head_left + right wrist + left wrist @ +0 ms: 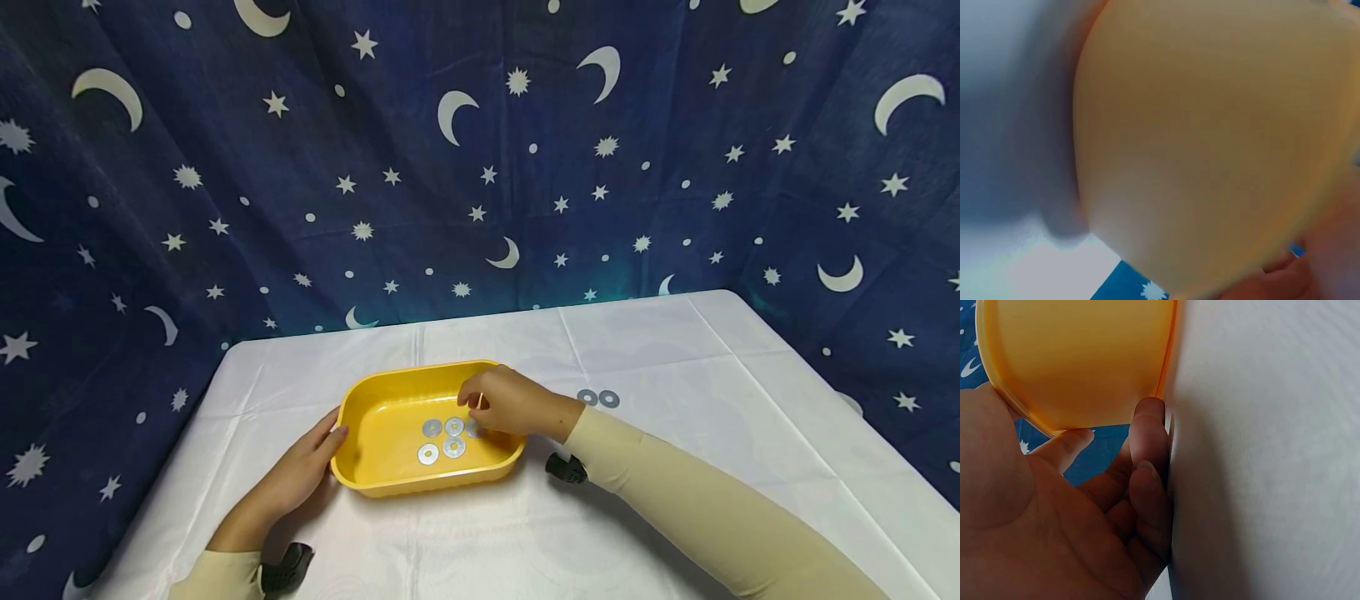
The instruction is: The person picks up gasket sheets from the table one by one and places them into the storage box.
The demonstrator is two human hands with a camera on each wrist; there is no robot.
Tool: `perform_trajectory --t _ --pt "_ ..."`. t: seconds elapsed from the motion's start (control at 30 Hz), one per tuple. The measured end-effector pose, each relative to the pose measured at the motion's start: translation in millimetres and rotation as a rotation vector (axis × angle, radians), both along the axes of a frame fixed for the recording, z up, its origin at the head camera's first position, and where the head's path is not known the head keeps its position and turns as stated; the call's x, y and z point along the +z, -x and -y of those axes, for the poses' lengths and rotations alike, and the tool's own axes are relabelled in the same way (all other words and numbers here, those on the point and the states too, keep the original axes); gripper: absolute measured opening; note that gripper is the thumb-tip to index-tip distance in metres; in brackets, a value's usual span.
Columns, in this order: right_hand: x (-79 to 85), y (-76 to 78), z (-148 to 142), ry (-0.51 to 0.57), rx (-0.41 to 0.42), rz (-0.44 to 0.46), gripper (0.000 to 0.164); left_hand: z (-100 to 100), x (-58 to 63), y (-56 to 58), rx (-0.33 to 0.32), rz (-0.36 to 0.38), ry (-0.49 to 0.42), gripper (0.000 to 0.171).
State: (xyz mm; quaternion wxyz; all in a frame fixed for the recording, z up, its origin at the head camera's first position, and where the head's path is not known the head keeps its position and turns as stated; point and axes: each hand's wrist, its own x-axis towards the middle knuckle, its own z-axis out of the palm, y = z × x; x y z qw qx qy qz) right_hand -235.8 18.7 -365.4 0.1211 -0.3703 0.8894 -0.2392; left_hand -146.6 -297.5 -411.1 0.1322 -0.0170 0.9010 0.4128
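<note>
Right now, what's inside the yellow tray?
Five washers show in the tray, one partly covered by the right hand; anything else behind that hand can't be seen.

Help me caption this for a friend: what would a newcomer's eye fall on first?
Probably the yellow tray on the white table, with washers inside and the left hand gripping its left end. The right hand dips into its right end; two more washers lie right of the tray. Behind everything, moons and stars dot a dark blue curtain.

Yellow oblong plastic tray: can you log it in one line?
left hand: grips yellow tray; right hand: reaches into tray, grip unclear; round grey metal washers: some inside, two on white cloth
</note>
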Motion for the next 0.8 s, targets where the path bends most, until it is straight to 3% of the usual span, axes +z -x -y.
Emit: perform_trajectory --t 0.43,0.63,0.8 --pt "5.2 -32.3 -52.7 0.313 -0.107 -0.107 0.019 0.2 -2.0 -0.2 -0.006 -0.002 -0.005 0.065" --pt "0.9 -38.0 -77.4 0.345 -0.21 -0.102 0.017 0.0 -1.8 1.1 -0.005 -0.007 -0.008 0.065" --pt "-4.4 -33.9 -94.3 0.346 -0.283 -0.061 0.015 0.6 -1.3 1.3 -0.008 -0.008 -0.012 0.065"
